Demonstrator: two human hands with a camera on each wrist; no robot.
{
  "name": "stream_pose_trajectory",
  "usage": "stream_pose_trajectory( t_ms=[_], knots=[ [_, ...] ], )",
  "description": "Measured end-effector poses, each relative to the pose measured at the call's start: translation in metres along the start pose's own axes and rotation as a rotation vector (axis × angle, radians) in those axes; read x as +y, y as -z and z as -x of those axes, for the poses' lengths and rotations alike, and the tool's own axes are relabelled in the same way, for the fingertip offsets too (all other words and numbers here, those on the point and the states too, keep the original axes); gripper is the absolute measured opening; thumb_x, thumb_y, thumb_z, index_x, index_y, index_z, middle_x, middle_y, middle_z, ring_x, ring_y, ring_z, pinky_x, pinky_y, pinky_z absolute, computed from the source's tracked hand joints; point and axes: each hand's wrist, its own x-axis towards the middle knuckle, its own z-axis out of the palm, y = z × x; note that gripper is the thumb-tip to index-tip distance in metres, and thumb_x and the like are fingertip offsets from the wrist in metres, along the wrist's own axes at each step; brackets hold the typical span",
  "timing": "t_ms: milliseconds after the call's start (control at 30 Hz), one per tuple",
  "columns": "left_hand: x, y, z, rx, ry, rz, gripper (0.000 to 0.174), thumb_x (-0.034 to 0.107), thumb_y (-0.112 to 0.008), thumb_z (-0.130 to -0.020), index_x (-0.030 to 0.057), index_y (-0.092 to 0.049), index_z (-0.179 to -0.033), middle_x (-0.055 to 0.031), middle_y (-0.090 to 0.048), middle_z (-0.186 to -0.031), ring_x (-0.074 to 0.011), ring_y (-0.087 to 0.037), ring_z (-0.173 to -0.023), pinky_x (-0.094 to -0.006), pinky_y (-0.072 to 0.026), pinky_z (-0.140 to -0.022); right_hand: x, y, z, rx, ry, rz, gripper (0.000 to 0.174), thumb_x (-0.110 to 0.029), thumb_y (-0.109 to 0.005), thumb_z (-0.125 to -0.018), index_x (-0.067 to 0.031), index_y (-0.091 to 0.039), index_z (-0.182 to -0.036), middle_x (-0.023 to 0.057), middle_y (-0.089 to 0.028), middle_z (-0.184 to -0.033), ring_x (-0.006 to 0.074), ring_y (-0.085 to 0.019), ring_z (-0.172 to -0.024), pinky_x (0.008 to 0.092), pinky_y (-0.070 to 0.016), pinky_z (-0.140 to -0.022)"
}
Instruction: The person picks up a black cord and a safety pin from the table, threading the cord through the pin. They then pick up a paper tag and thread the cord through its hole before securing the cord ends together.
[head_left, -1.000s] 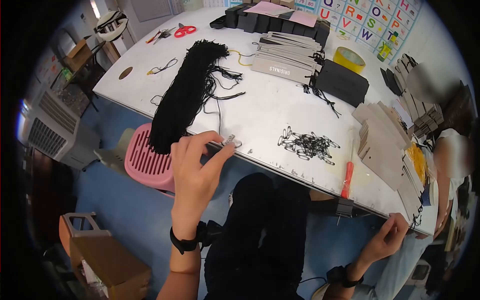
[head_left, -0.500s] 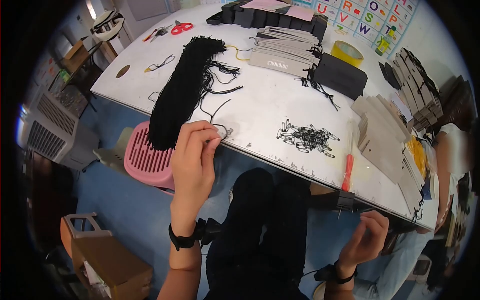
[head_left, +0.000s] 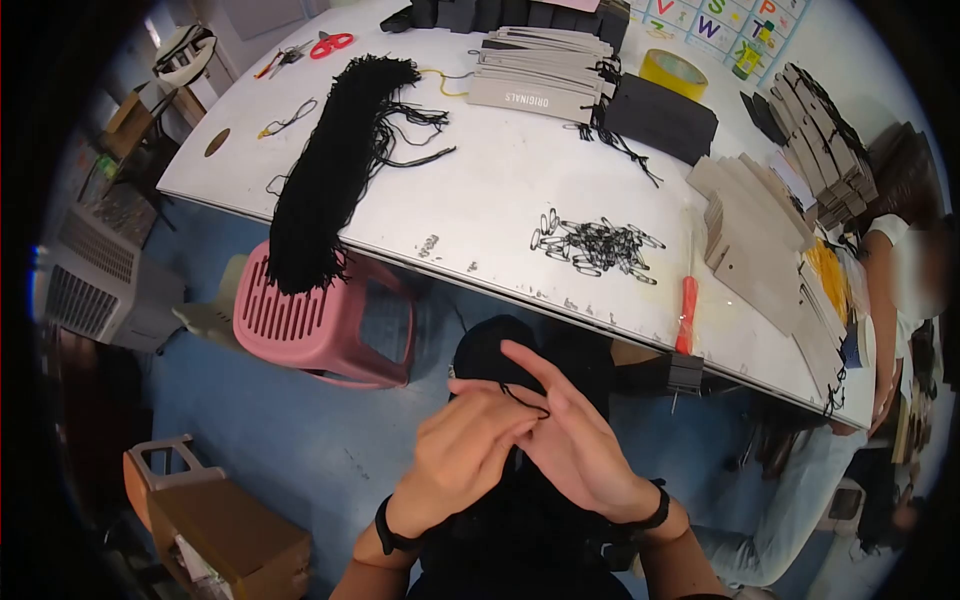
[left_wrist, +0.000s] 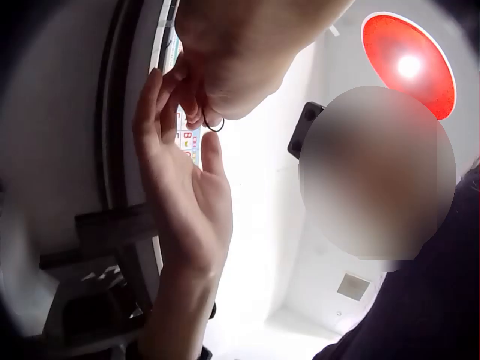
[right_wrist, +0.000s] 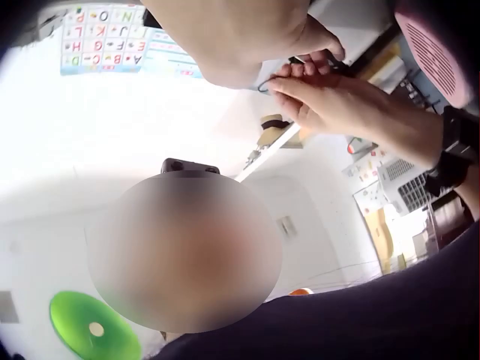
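My two hands meet above the lap in the head view. The left hand [head_left: 462, 450] pinches a short black cord [head_left: 522, 400] between thumb and fingertips; a bent piece of it sticks out. Beside it the right hand [head_left: 585, 455] has its fingers extended and its palm turned toward the cord. A small dark loop of the cord [left_wrist: 216, 127] shows by the fingertips in the left wrist view. In the right wrist view the left hand [right_wrist: 337, 109] holds it close to the right hand [right_wrist: 247, 37]. A thick bundle of black cords [head_left: 325, 170] hangs over the table edge.
On the white table [head_left: 400, 215] lie a pile of small black loops [head_left: 600, 245], a red-handled tool [head_left: 687, 315], grey cards [head_left: 535, 98], yellow tape [head_left: 673, 73] and red scissors [head_left: 330, 44]. A pink stool [head_left: 350, 335] stands below the edge. Another person's arm [head_left: 885, 300] is at the right.
The left hand has left the table edge with a black cord and come back over the lap. The right hand has moved left to meet it. The head view has shifted slightly.
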Motion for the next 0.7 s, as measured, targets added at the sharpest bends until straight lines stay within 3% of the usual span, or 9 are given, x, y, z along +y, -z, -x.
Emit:
stream_pose_trajectory(
  t_ms=[67,200,267,333,367,433,467,533,700],
  knots=[
    [0.000,-0.002,0.010,-0.028,0.014,-0.004,0.014,-0.007,-0.065,-0.069,-0.0003,-0.061,-0.081,-0.0109,-0.060,-0.074,-0.0251,-0.059,-0.064,-0.0299,-0.0451,-0.056,0.003,-0.002,-0.004,0.055,-0.079,-0.020,0.050,-0.028,-0.034,-0.099,0.0001,-0.024,-0.139,0.0230,-0.043,-0.133,0.0258,-0.045,-0.121,0.0378,-0.0339,-0.102],
    [-0.004,0.003,0.031,-0.172,0.004,0.013,0.016,-0.003,-0.069,-0.067,0.0008,-0.062,-0.081,-0.0116,-0.061,-0.074,-0.0251,-0.058,-0.061,-0.0297,-0.0459,-0.057,0.018,0.005,-0.004,0.101,-0.150,-0.050,0.043,-0.020,-0.035,-0.099,0.0005,-0.031,-0.137,0.0216,-0.047,-0.130,0.0247,-0.050,-0.115,0.0347,-0.0399,-0.096],
    [-0.002,0.005,0.040,-0.210,0.036,0.060,0.014,-0.002,-0.069,-0.068,0.0015,-0.063,-0.081,-0.0120,-0.062,-0.074,-0.0233,-0.058,-0.058,-0.0291,-0.0458,-0.057,0.024,0.010,-0.001,0.159,-0.106,0.008,0.035,-0.013,-0.036,-0.099,0.0004,-0.039,-0.132,0.0182,-0.055,-0.121,0.0177,-0.056,-0.105,0.0288,-0.0426,-0.089],
    [-0.001,0.009,0.051,0.092,0.204,0.165,0.011,-0.004,-0.063,-0.072,-0.0011,-0.065,-0.082,-0.0103,-0.065,-0.080,-0.0193,-0.060,-0.061,-0.0259,-0.0462,-0.057,0.028,0.015,0.004,0.164,-0.057,0.069,0.034,-0.013,-0.037,-0.099,0.0011,-0.041,-0.130,0.0175,-0.057,-0.119,0.0175,-0.057,-0.102,0.0286,-0.0427,-0.090],
    [-0.013,0.008,0.064,0.277,0.251,0.204,0.014,0.005,-0.054,-0.084,-0.0020,-0.066,-0.083,-0.0106,-0.067,-0.079,-0.0151,-0.060,-0.064,-0.0242,-0.0448,-0.056,0.030,0.018,0.006,0.163,-0.002,0.131,0.034,-0.012,-0.038,-0.098,0.0019,-0.042,-0.129,0.0169,-0.058,-0.117,0.0173,-0.059,-0.100,0.0283,-0.0428,-0.090],
    [-0.022,0.021,0.057,0.279,0.782,0.421,0.033,0.020,-0.044,-0.094,-0.0039,-0.067,-0.088,-0.0114,-0.067,-0.076,-0.0149,-0.061,-0.068,-0.0238,-0.0446,-0.060,0.033,0.023,0.009,0.165,0.052,0.242,0.033,-0.013,-0.039,-0.098,0.0024,-0.043,-0.127,0.0171,-0.059,-0.115,0.0180,-0.061,-0.096,0.0285,-0.0429,-0.090],
    [-0.028,0.019,0.053,0.277,0.790,0.426,0.033,0.020,-0.044,-0.094,-0.0039,-0.067,-0.088,-0.0114,-0.067,-0.076,-0.0149,-0.061,-0.068,-0.0238,-0.0446,-0.060,0.035,0.027,0.011,0.138,0.063,0.299,0.033,-0.013,-0.040,-0.098,0.0025,-0.043,-0.127,0.0167,-0.060,-0.114,0.0183,-0.061,-0.096,0.0288,-0.0431,-0.089],
    [-0.040,0.013,0.047,-0.144,0.936,0.535,0.046,0.030,-0.036,-0.098,-0.0059,-0.065,-0.093,-0.0116,-0.067,-0.082,-0.0147,-0.061,-0.074,-0.0255,-0.0458,-0.067,0.037,0.031,0.013,0.113,0.070,0.360,0.033,-0.013,-0.040,-0.098,0.0026,-0.043,-0.127,0.0163,-0.060,-0.113,0.0185,-0.061,-0.095,0.0291,-0.0432,-0.089],
    [-0.031,-0.003,0.034,-0.228,0.938,0.773,0.046,0.032,-0.038,-0.098,-0.0074,-0.063,-0.103,-0.0121,-0.066,-0.096,-0.0158,-0.062,-0.085,-0.0270,-0.0468,-0.079,0.046,0.032,0.018,0.166,0.164,0.525,0.027,-0.010,-0.044,-0.096,0.0036,-0.050,-0.119,0.0144,-0.063,-0.108,0.0170,-0.063,-0.091,0.0270,-0.0475,-0.081]
  ],
)
